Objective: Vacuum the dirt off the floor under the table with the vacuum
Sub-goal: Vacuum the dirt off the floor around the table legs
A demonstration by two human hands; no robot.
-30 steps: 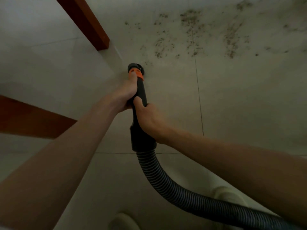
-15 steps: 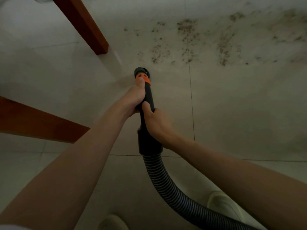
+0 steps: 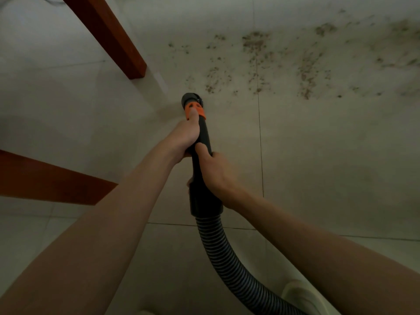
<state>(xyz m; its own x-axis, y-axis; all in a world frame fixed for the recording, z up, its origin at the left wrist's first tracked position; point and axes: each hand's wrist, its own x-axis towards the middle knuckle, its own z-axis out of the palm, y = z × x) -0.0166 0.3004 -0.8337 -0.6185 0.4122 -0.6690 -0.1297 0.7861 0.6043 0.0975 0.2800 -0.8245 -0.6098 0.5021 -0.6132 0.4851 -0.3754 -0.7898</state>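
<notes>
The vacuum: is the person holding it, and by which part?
Yes, both hands grip the vacuum's black nozzle tube. The left hand holds it just behind the orange collar; the right hand grips lower, near where the ribbed hose joins.

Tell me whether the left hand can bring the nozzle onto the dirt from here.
Probably yes: the left hand grips the tube just behind the nozzle, and bare tile lies between it and the dirt; the table leg stands off left.

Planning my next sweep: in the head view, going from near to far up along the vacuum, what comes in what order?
Ribbed hose → right hand → left hand → orange collar → nozzle → dirt.
</notes>
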